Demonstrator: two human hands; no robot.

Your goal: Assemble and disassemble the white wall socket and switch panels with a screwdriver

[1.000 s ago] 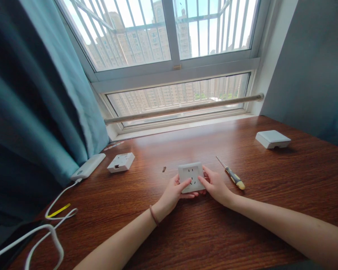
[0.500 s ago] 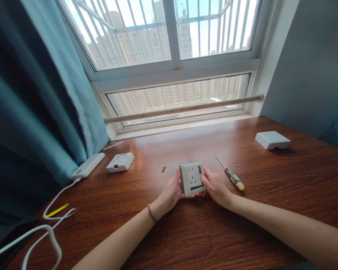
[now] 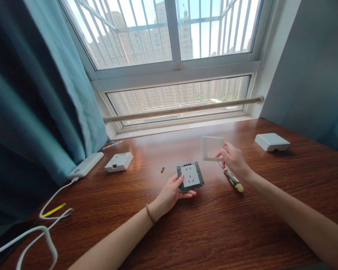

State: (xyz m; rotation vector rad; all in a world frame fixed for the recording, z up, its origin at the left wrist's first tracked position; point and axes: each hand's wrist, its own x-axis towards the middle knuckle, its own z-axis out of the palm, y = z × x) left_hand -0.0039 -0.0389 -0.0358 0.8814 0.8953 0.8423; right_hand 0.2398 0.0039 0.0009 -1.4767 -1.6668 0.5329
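Observation:
My left hand (image 3: 174, 189) grips a wall socket (image 3: 190, 176) by its lower left side, thumb on the front and fingers beneath. The socket has a white face with several slots and a dark grey mounting plate exposed all round. Up and to the right, my right hand (image 3: 233, 159) pinches a white cover frame (image 3: 204, 150) at its right edge, apart from the socket. Below that hand a screwdriver (image 3: 233, 180) with a grey and yellow handle lies on the table; the frame and fingers hide part of its shaft. Small screws (image 3: 162, 170) lie left of the socket.
On the brown wooden table (image 3: 146, 232), a white box (image 3: 119, 162) and a white power bank (image 3: 86, 165) with a white cable (image 3: 55, 193) lie at left. Another white box (image 3: 272, 141) stands at far right. A barred window (image 3: 177, 67) is behind, a blue curtain (image 3: 73, 93) at left.
The white cover frame has come off the socket; my right hand has carried it up and to the right. My left hand still holds the socket, its dark plate now uncovered.

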